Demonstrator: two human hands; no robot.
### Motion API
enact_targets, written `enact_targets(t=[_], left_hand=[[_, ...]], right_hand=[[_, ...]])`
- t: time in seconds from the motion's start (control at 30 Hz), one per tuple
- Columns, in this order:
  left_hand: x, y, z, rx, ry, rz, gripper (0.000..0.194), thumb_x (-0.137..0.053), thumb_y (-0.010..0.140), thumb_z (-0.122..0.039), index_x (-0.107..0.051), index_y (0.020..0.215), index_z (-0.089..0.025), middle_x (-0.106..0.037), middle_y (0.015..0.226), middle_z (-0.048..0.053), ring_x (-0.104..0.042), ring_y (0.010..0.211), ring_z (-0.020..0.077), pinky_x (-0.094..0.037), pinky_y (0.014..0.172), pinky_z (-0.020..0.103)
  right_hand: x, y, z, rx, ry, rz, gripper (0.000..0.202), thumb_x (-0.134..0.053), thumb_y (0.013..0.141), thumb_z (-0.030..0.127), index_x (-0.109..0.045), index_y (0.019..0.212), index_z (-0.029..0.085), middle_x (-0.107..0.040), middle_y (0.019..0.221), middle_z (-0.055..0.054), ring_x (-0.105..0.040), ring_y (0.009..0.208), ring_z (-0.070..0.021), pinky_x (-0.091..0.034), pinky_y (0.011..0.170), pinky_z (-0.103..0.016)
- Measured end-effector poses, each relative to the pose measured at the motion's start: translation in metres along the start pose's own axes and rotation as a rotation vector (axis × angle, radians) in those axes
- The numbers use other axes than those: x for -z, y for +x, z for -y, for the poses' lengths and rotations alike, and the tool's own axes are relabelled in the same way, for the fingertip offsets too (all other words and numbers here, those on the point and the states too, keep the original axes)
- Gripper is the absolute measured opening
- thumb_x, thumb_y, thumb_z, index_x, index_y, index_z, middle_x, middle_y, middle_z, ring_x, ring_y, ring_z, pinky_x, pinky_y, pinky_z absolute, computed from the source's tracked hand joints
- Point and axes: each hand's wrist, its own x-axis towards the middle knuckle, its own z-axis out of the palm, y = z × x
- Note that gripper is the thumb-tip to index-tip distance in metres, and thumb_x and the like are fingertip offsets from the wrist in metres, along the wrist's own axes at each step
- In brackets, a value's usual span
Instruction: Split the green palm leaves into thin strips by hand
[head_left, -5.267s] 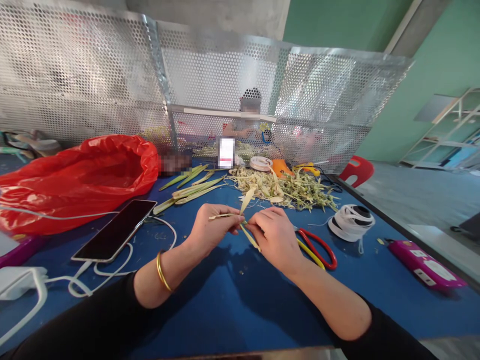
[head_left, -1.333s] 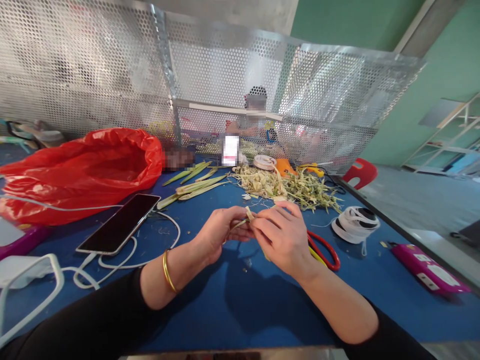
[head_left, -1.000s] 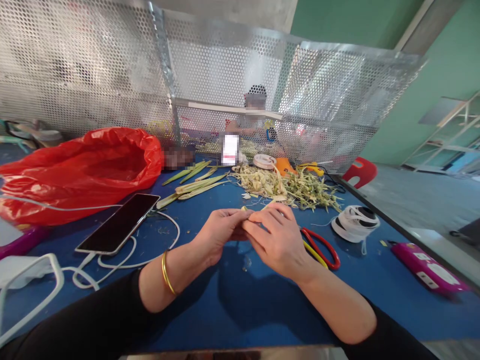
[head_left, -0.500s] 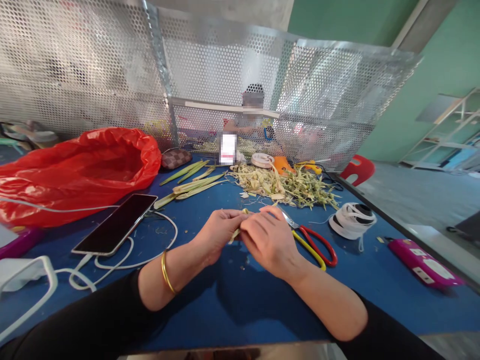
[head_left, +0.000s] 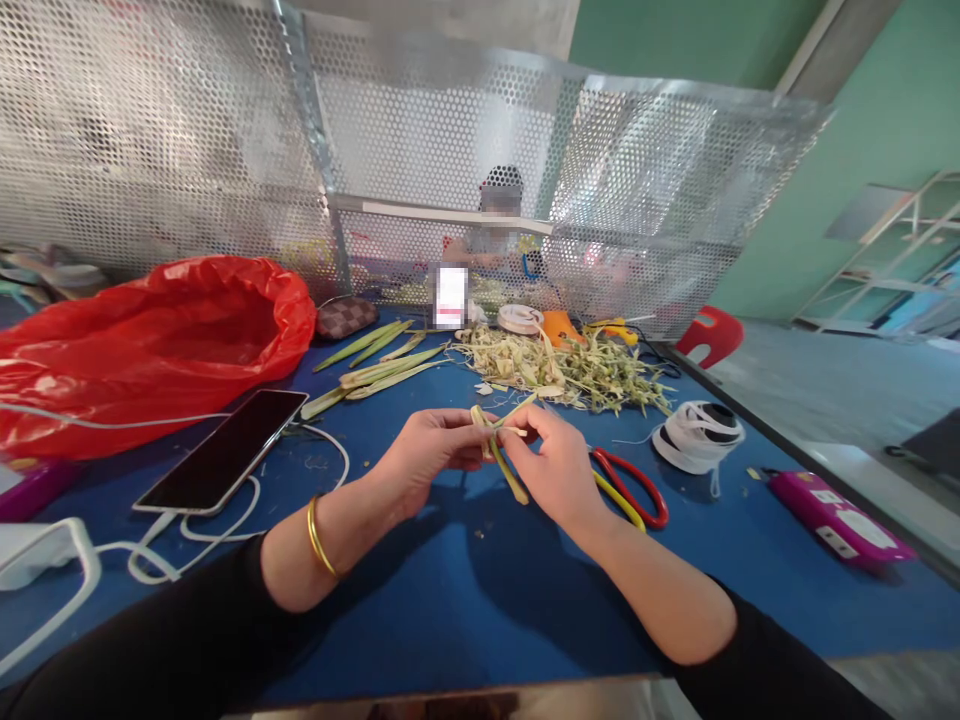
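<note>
Pale green leaf strips (head_left: pixel 510 474) cross each other between my two hands, above the blue table. My left hand (head_left: pixel 431 447), with a gold bangle at its wrist, pinches the strips from the left. On the right, my right hand (head_left: pixel 553 462) closes thumb and fingers on the other side of the same strips. One strip end points down toward me and another sticks up to the right. Scissors (head_left: pixel 634 488) with red and yellow handles lie beside my right hand, their blades hidden behind it. Long green leaves (head_left: pixel 394 372) lie beyond my left hand.
A heap of leaf scraps (head_left: pixel 562 365) is at the back. A phone (head_left: pixel 225 450) with white cables and a red bag (head_left: pixel 150 350) occupy the left. White tape rolls (head_left: pixel 697 437) and a purple pack (head_left: pixel 840 515) are at the right. A person (head_left: pixel 499 225) sits behind the perforated screen.
My hands have drawn slightly apart and my right hand has turned, so the crossed strips now show between them. The view has shifted slightly.
</note>
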Motion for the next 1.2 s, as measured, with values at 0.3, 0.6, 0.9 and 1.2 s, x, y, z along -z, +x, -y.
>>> enact_targets(t=[0.3,0.6,0.9,1.2], left_hand=[[0.007,0.005,-0.005,0.047,-0.1,-0.143,0.018,-0.072,0.061,-0.023,-0.07,0.076,-0.013,-0.067,0.066,0.004,-0.061,0.06,0.0108,-0.039,0.051,0.018],[-0.002,-0.001,0.001,-0.126,0.148,-0.041,0.009,-0.066,0.064,-0.022,-0.072,0.065,-0.015,-0.065,0.057,0.001,-0.053,0.053,0.0094,-0.036,0.051,0.02],[0.0,0.001,-0.001,-0.005,-0.008,-0.073,0.014,-0.072,0.062,-0.026,-0.071,0.068,-0.013,-0.066,0.065,0.004,-0.056,0.055,0.0092,-0.039,0.049,0.019],[0.0,0.002,0.001,-0.02,-0.034,-0.09,0.016,-0.072,0.061,-0.025,-0.067,0.07,-0.013,-0.063,0.059,0.001,-0.055,0.052,0.0084,-0.038,0.049,0.018]], right_hand=[[0.015,0.011,0.0,0.67,-0.355,-0.04,0.017,-0.054,0.084,0.014,-0.063,0.095,0.022,-0.064,0.101,-0.006,-0.056,0.098,-0.0201,-0.039,0.088,-0.036],[0.012,0.01,-0.003,0.583,-0.181,-0.052,0.011,-0.052,0.085,0.016,-0.06,0.081,0.021,-0.067,0.089,-0.003,-0.061,0.087,-0.016,-0.04,0.088,-0.035],[0.018,0.012,-0.003,0.604,-0.27,-0.026,0.017,-0.048,0.084,0.01,-0.059,0.088,0.021,-0.066,0.096,-0.003,-0.059,0.091,-0.0158,-0.034,0.094,-0.037],[0.017,0.012,-0.002,0.748,-0.305,0.108,0.012,-0.052,0.086,0.016,-0.062,0.088,0.022,-0.067,0.091,-0.001,-0.06,0.087,-0.0145,-0.031,0.099,-0.04]])
